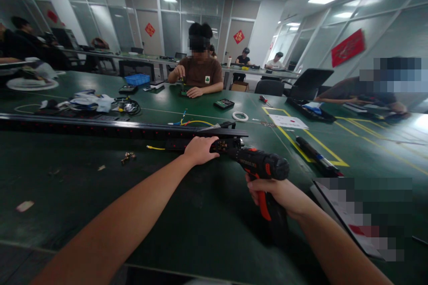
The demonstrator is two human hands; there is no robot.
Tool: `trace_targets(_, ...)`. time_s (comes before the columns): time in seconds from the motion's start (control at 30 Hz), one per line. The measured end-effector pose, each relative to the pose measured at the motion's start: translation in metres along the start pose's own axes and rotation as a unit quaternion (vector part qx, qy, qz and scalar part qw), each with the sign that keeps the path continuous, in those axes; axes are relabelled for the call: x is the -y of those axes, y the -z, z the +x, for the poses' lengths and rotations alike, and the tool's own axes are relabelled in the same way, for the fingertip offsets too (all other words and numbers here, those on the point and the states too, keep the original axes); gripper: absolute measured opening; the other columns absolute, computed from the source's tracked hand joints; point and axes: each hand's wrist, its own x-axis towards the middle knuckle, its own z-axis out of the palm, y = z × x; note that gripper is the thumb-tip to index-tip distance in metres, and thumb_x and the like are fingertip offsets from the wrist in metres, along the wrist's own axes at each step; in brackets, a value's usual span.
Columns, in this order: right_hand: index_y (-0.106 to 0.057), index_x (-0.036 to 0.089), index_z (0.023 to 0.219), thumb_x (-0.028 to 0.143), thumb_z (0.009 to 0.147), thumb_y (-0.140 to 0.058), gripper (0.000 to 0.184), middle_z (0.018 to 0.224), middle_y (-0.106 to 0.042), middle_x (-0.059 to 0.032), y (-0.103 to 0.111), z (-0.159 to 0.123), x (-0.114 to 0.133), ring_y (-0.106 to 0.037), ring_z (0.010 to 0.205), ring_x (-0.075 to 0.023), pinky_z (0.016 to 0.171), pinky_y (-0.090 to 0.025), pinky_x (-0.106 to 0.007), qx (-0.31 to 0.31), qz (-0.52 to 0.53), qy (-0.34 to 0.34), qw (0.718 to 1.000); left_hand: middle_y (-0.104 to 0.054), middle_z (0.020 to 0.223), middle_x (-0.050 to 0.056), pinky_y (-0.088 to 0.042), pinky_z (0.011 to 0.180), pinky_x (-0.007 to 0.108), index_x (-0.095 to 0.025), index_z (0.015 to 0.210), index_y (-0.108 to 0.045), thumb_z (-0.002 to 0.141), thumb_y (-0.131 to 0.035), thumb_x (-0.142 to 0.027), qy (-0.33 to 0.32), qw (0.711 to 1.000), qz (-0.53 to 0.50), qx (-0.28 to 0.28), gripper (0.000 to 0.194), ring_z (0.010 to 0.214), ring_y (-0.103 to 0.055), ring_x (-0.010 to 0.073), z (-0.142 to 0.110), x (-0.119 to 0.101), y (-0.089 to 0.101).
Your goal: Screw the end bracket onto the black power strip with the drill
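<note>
My right hand [279, 191] is wrapped round the grip of a black and orange cordless drill [262, 162], which points left. The drill's nose meets a small black part [224, 144] with brassy bits on it, though the exact contact is too dark to make out. My left hand [200, 149] grips this part from the left, thumb on the near side, other fingers mostly hidden. Just behind lies a long black rail [127, 129] with a row of small red marks. Blue and yellow wires [194, 121] stick out beyond it. A yellow wire [155, 147] ends left of my hand.
Small brassy screws [128, 157] lie in a pile left of my hands. A black tube-like tool [317, 156] and a notebook [347, 218] are at the right. A white ring [240, 116] lies beyond the rail. Across the green table [187, 231], a person [200, 71] works.
</note>
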Motion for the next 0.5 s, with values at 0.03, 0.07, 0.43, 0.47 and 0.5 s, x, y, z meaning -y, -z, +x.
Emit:
trace_targets(0.03, -0.064, 0.019, 0.08, 0.031, 0.07, -0.074, 0.019, 0.056, -0.063, 0.0016, -0.0005, -0.0003, 0.0005, -0.058, 0.053, -0.0159, 0.056, -0.048, -0.028, -0.003, -0.002, 0.0, 1.0, -0.069, 0.132, 0.01, -0.046, 0.104, 0.044, -0.025, 0.143, -0.055, 0.087, -0.069, -0.059, 0.0, 1.0, 0.0, 0.0, 0.067, 0.12, -0.065, 0.0321, 0.0, -0.0001, 0.0001)
trace_targets(0.07, -0.065, 0.019, 0.082, 0.031, 0.07, -0.074, 0.019, 0.056, -0.063, 0.0017, -0.0009, -0.0006, 0.001, -0.058, 0.054, -0.0159, 0.056, -0.048, -0.028, -0.004, -0.003, -0.001, 1.0, -0.069, 0.132, 0.009, -0.046, 0.104, 0.044, -0.025, 0.142, -0.055, 0.087, -0.069, -0.059, 0.0, 1.0, 0.001, 0.0, 0.066, 0.12, -0.065, 0.032, 0.0, -0.0001, 0.0002)
trace_targets(0.43, -0.066, 0.019, 0.087, 0.033, 0.069, -0.074, 0.024, 0.058, -0.062, 0.0027, -0.0012, -0.0007, 0.0008, -0.059, 0.054, -0.016, 0.055, -0.047, -0.028, -0.006, -0.005, -0.005, 1.0, -0.07, 0.131, 0.01, -0.045, 0.104, 0.045, -0.025, 0.143, -0.054, 0.087, -0.069, -0.059, 0.002, 1.0, 0.005, 0.004, 0.068, 0.12, -0.065, 0.0322, -0.0002, -0.0003, -0.0004)
trace_targets(0.47, -0.066, 0.019, 0.087, 0.033, 0.069, -0.074, 0.024, 0.058, -0.062, 0.0027, -0.0015, -0.001, 0.001, -0.059, 0.054, -0.016, 0.054, -0.047, -0.028, -0.007, -0.008, -0.006, 1.0, -0.07, 0.131, 0.01, -0.045, 0.104, 0.045, -0.025, 0.143, -0.054, 0.087, -0.069, -0.059, 0.002, 1.0, 0.005, 0.003, 0.067, 0.12, -0.065, 0.0321, -0.0002, -0.0005, -0.0003)
trace_targets(0.5, -0.066, 0.019, 0.087, 0.033, 0.069, -0.074, 0.024, 0.058, -0.062, 0.0027, -0.0016, -0.0013, 0.0012, -0.059, 0.054, -0.0161, 0.054, -0.047, -0.027, -0.008, -0.009, -0.006, 1.0, -0.07, 0.13, 0.01, -0.046, 0.104, 0.045, -0.025, 0.143, -0.054, 0.087, -0.069, -0.059, 0.002, 1.0, 0.006, 0.003, 0.067, 0.12, -0.066, 0.0322, -0.0003, -0.0007, 0.0)
